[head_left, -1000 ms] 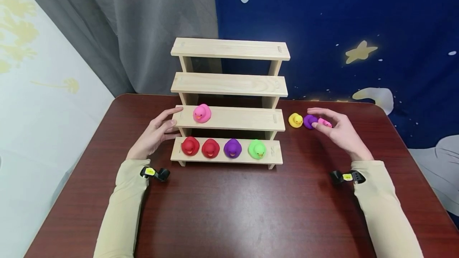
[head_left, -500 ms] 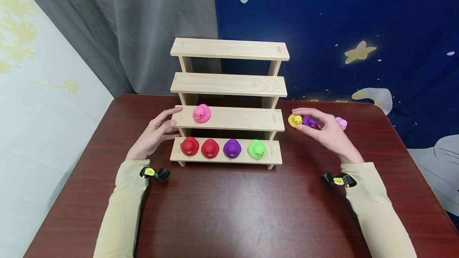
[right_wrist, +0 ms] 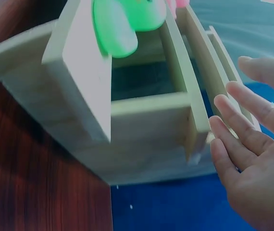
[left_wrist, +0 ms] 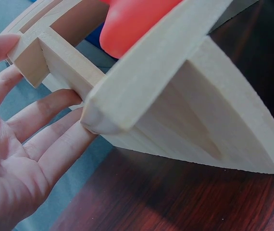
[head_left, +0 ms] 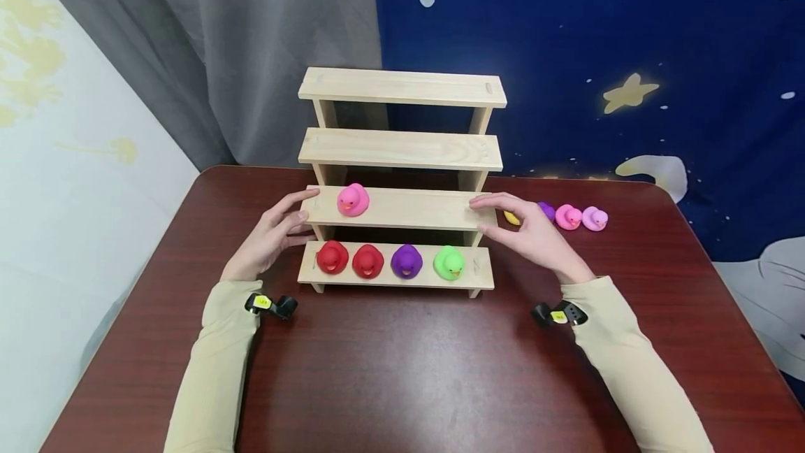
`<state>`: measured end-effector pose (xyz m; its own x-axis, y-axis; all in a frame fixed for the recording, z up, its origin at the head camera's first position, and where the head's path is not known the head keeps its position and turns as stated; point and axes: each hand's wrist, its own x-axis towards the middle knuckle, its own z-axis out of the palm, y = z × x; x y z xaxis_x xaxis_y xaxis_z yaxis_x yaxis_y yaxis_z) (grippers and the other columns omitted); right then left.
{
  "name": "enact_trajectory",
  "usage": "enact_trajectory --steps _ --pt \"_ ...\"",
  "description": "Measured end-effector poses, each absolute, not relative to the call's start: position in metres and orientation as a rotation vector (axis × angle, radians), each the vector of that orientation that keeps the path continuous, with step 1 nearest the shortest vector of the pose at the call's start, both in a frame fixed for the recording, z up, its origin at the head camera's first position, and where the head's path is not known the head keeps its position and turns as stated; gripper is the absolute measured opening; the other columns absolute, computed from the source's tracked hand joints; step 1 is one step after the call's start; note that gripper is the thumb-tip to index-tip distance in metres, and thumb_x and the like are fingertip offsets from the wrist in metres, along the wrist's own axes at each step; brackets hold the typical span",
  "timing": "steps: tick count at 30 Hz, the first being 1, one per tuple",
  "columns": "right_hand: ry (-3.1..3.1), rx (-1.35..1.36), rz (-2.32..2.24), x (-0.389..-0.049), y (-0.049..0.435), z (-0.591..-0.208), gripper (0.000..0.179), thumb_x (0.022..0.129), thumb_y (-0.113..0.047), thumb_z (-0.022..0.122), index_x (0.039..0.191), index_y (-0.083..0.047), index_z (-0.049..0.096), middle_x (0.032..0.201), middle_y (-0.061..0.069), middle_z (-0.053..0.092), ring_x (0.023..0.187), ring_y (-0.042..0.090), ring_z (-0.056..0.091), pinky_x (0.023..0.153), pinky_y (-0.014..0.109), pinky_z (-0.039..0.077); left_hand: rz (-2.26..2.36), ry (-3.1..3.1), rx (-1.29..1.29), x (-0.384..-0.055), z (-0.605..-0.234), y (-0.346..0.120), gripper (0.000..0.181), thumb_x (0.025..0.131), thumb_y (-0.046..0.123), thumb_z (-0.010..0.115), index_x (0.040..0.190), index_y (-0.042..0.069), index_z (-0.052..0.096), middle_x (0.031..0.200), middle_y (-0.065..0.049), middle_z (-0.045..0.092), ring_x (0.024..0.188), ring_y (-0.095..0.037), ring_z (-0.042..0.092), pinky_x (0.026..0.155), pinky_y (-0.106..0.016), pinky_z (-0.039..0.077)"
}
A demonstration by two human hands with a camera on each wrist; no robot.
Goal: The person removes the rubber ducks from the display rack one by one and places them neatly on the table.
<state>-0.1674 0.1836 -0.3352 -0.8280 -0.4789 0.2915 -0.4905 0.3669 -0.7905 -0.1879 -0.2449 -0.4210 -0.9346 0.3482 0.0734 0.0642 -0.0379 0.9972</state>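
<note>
A stepped wooden shelf stands at the back of the table. My left hand is at its left side, fingertips against the ends of the lower boards in the left wrist view. At the opposite side, my right hand has its fingertips at the end of the second board from the bottom; its fingers are extended and hold nothing. A pink rubber duck sits toward the left of that board. Along the bottom board are two red ducks, a purple duck and a green duck.
Right of the shelf, more ducks line up on the table: a yellow duck mostly behind my right hand, a second purple duck, a bright pink duck and a pale pink duck. Curtains hang behind the table.
My right hand has moved left, from over the loose ducks to the right end of the shelf, uncovering the two pink ducks. My left hand and the shelf's ducks have stayed put.
</note>
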Motion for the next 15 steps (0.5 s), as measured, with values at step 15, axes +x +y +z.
enact_trajectory --steps 15 --pt "-2.507 1.019 1.608 -0.187 0.141 -0.368 0.029 0.089 -0.006 0.069 0.119 -0.005 0.067 0.119 0.004 0.065 0.120 0.017 0.052 0.105 0.033 0.036 2.055 2.060 0.439 -0.187 -0.420 -0.244 0.045 0.102 0.017 0.049 0.147 0.015 0.041 0.147 -0.014 0.029 0.109 -0.023 0.061 0.086 -0.037 0.053"
